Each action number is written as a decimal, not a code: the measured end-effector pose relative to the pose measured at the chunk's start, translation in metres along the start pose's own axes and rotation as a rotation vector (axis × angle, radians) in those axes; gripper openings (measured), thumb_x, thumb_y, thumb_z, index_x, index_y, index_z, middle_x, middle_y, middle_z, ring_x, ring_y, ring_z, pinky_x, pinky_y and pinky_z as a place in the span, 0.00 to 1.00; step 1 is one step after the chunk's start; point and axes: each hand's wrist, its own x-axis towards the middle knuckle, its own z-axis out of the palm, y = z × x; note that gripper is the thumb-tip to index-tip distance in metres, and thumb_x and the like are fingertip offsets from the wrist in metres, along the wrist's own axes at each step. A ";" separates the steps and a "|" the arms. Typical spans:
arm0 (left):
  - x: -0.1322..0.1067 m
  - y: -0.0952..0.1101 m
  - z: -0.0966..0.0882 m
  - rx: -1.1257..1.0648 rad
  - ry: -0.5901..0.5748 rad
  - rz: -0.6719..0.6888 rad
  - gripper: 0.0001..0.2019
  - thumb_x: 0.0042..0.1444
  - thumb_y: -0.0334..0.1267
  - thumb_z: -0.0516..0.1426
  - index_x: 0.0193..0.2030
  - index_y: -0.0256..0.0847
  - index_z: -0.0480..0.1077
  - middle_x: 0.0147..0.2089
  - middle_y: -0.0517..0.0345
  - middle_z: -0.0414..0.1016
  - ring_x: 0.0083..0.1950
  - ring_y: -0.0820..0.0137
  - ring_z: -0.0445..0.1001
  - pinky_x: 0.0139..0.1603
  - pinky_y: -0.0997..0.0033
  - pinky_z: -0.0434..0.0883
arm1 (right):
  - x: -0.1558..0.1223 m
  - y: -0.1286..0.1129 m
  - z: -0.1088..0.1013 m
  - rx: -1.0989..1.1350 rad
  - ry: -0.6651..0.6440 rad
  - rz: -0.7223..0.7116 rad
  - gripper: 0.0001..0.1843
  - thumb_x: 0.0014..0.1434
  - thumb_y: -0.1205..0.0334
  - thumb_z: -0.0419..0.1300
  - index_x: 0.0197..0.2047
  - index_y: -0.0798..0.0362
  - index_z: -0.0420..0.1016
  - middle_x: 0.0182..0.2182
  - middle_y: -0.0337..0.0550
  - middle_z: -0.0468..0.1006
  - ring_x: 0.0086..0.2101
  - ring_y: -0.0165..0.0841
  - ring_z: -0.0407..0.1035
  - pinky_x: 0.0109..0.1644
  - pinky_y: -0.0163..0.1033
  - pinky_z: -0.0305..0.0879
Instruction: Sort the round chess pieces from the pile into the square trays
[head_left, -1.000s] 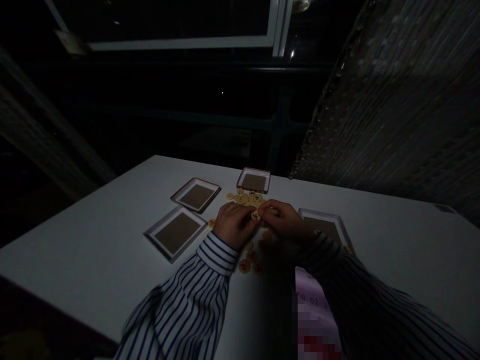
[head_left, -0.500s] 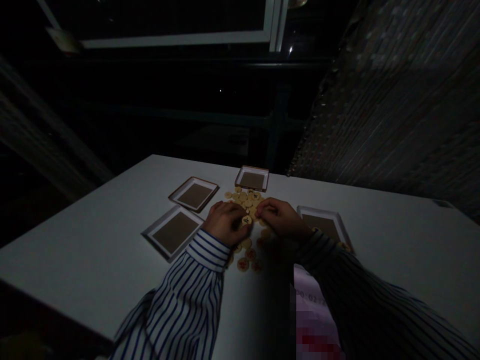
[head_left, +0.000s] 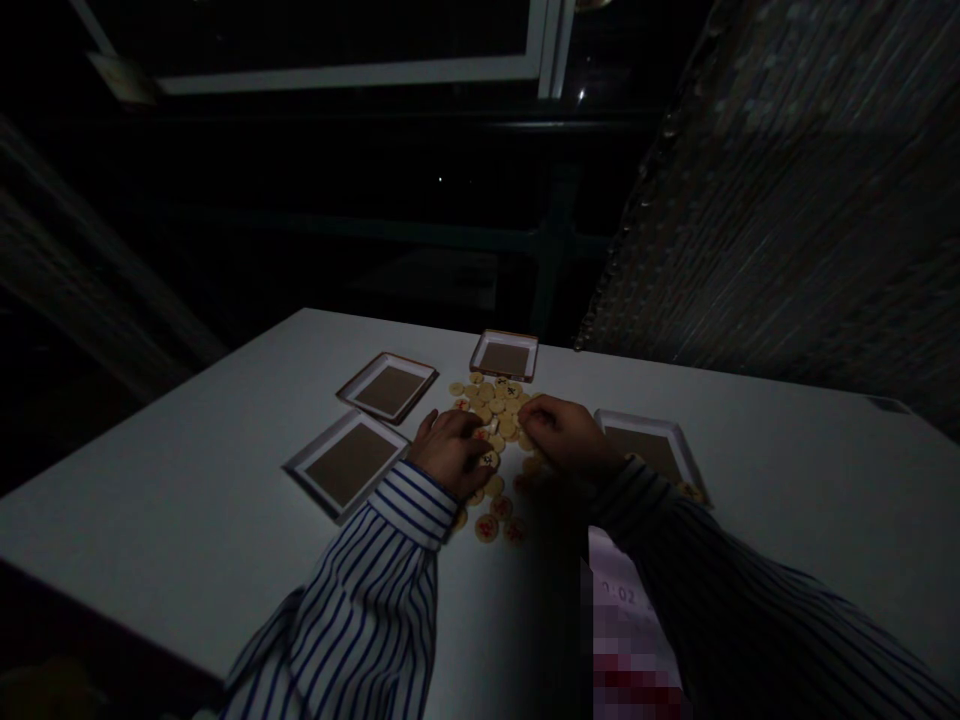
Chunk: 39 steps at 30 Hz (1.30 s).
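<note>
Several round, pale wooden game pieces (head_left: 495,400) with black or red marks lie scattered on a white table (head_left: 187,500). My left hand (head_left: 452,450) rests on the left part of the pile, fingers curled, a black-marked piece (head_left: 490,459) at its fingertips. My right hand (head_left: 561,432) lies on the pile's right side, fingers bent and pinched over the pieces. Both arms wear striped sleeves. What the fingers hold is hidden in the dim light.
Shallow square trays with brown bases stand around the pile: one near left (head_left: 346,464), one far left (head_left: 388,386), one at the back (head_left: 505,355), one on the right (head_left: 651,447). A pinkish paper (head_left: 622,620) lies near the front edge. The room is dark.
My two hands, joined over one piece a second ago, have drawn apart. The left hand slid back and left with a black-marked piece near its fingertips; the right hand stayed on the pile.
</note>
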 end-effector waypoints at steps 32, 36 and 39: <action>0.000 -0.003 0.005 0.011 -0.065 -0.010 0.16 0.46 0.42 0.59 0.44 0.46 0.73 0.52 0.52 0.68 0.55 0.57 0.63 0.55 0.51 0.60 | 0.005 -0.001 0.008 -0.480 -0.175 -0.292 0.13 0.58 0.60 0.50 0.43 0.52 0.71 0.44 0.45 0.74 0.47 0.36 0.62 0.49 0.42 0.52; 0.000 -0.002 0.004 0.007 -0.022 0.003 0.15 0.48 0.43 0.57 0.44 0.46 0.73 0.50 0.52 0.69 0.53 0.58 0.64 0.54 0.52 0.61 | 0.005 0.000 0.009 -0.481 -0.185 -0.308 0.13 0.58 0.59 0.50 0.43 0.52 0.71 0.42 0.45 0.75 0.47 0.37 0.61 0.49 0.43 0.51; 0.000 -0.002 0.004 0.005 0.002 -0.006 0.15 0.49 0.44 0.57 0.43 0.45 0.73 0.50 0.52 0.70 0.53 0.58 0.65 0.54 0.53 0.61 | 0.004 0.000 0.009 -0.475 -0.184 -0.322 0.12 0.58 0.60 0.50 0.42 0.52 0.71 0.41 0.44 0.75 0.46 0.37 0.62 0.48 0.43 0.51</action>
